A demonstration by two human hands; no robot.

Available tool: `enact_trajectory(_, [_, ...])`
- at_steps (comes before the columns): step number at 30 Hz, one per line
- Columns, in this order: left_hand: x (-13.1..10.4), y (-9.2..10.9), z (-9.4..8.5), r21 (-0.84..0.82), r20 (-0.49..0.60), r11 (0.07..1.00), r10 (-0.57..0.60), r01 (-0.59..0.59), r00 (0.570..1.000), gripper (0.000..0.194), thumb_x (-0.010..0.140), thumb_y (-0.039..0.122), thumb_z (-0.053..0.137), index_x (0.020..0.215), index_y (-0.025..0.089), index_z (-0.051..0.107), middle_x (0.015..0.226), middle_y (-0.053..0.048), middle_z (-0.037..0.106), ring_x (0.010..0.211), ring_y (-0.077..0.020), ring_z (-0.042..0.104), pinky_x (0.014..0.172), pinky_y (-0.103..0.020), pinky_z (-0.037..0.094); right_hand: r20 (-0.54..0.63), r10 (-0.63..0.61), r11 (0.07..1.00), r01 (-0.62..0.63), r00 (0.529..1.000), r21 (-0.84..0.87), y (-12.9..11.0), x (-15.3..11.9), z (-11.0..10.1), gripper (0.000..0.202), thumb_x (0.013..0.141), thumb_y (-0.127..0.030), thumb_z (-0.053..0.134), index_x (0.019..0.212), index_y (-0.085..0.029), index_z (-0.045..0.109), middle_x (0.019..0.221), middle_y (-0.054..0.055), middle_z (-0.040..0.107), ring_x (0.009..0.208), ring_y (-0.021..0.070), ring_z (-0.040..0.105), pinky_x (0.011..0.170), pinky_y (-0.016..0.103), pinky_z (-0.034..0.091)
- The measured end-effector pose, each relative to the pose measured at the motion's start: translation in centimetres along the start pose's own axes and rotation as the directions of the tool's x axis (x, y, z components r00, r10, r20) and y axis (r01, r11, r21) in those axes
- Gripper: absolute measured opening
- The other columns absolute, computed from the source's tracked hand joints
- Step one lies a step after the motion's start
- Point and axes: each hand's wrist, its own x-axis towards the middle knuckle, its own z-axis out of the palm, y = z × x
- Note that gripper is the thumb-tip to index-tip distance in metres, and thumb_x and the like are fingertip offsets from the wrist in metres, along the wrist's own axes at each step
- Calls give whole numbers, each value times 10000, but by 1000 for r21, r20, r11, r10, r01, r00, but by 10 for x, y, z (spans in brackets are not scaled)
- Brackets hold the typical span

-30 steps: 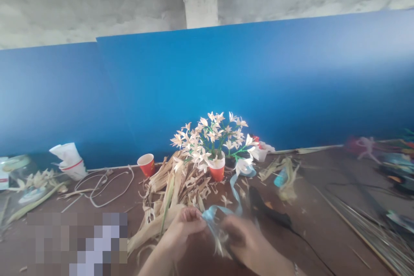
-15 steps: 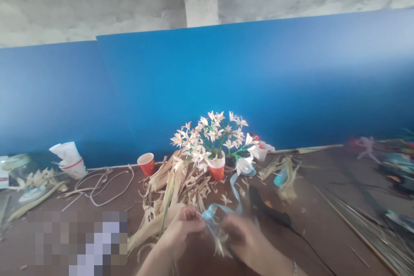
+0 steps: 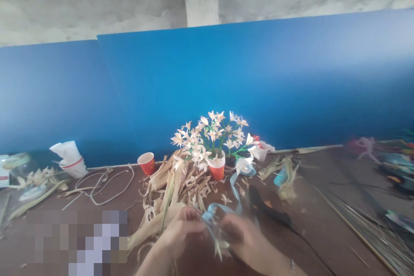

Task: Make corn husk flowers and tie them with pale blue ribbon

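Near the front middle of the brown table, my left hand [image 3: 187, 226] is closed in a pinch at the end of a light blue ribbon [image 3: 237, 192]. My right hand [image 3: 237, 233] is just to the right, its fingers curled and blurred beside the ribbon and a small pale flower [image 3: 220, 246] that hangs between the hands. What the right fingers hold, if anything, is hidden. The ribbon curves back to a red and white cup [image 3: 217, 170], which holds many cream flowers [image 3: 210, 133] on green stems.
Dry husks [image 3: 174, 177] lie left of the flower cup, near another red cup [image 3: 146, 164]. A white cable [image 3: 97, 187] is at the left. On the right are a black tool [image 3: 268, 209] with a cord, a blue bottle [image 3: 280, 177] and thin sticks [image 3: 365, 228].
My hands stay in nearly the same place. The small flower between them has shifted slightly down and right, and the ribbon beside my left fingers has changed shape a little.
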Motion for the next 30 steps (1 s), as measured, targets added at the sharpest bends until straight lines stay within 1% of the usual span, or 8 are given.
enact_trajectory(3, [2, 0, -2, -3, 22, 1000, -2, 3, 1000, 147, 524, 145, 738, 604, 108, 620, 479, -18, 611, 438, -99, 514, 463, -208, 350, 10, -19, 1000, 19, 1000, -6, 0, 0, -1, 204, 714, -315, 656, 865, -185, 615, 789, 37, 648, 841, 206, 623, 812, 325, 483])
enact_trajectory(7, [4, -2, -7, 33, 68, 999, -3, 1, 998, 88, 551, 128, 707, 595, 92, 639, 500, -31, 615, 460, -95, 518, 479, -202, 354, 29, -14, 1000, 15, 999, -26, 0, 1, -2, 206, 710, -307, 659, 878, -196, 618, 791, 32, 650, 819, 197, 624, 791, 307, 490])
enact_trajectory(12, [5, -1, -8, 65, 58, 998, -19, 15, 998, 68, 553, 133, 695, 558, 99, 636, 496, -27, 611, 459, -92, 510, 479, -203, 351, -5, -23, 998, 22, 1000, -66, 0, 0, -3, 171, 720, -305, 645, 851, -196, 624, 780, 29, 653, 813, 202, 626, 791, 309, 491])
enact_trajectory(15, [4, 0, -7, 73, 65, 997, -20, 15, 998, 62, 537, 126, 690, 566, 94, 645, 483, -27, 611, 450, -92, 508, 474, -204, 345, 19, -13, 998, 14, 1000, -58, 1, 0, -2, 200, 723, -300, 641, 897, -204, 619, 812, 26, 655, 821, 192, 627, 802, 300, 487])
enact_trajectory(18, [4, 0, -7, 79, 39, 996, -55, 51, 998, 73, 509, 118, 691, 559, 92, 644, 462, -32, 614, 436, -100, 514, 470, -209, 348, 47, -9, 999, 10, 999, -32, -1, 0, -1, 243, 717, -305, 645, 935, -203, 610, 882, 36, 649, 870, 191, 622, 797, 284, 488])
enact_trajectory(20, [5, -1, -8, 90, 40, 994, -72, 69, 997, 72, 511, 116, 688, 566, 91, 648, 464, -35, 621, 438, -103, 519, 476, -212, 355, 47, -10, 999, 11, 999, -32, -1, 0, -1, 250, 712, -309, 649, 934, -199, 612, 892, 40, 647, 878, 193, 620, 793, 282, 491])
enact_trajectory(26, [5, -1, -10, 116, 73, 992, -62, 53, 995, 69, 532, 104, 673, 599, 87, 668, 480, -31, 627, 452, -103, 525, 484, -215, 357, 12, -3, 996, 4, 1000, -94, 4, 0, -4, 199, 727, -312, 624, 893, -203, 628, 805, 30, 656, 809, 192, 629, 753, 280, 501])
enact_trajectory(30, [6, -1, -9, 117, 86, 992, -60, 50, 995, 60, 539, 90, 652, 597, 85, 666, 476, -30, 624, 437, -91, 513, 481, -208, 356, 13, -11, 993, 12, 1000, -119, 5, 0, -4, 179, 723, -291, 628, 880, -205, 625, 798, 29, 654, 795, 184, 629, 740, 267, 498])
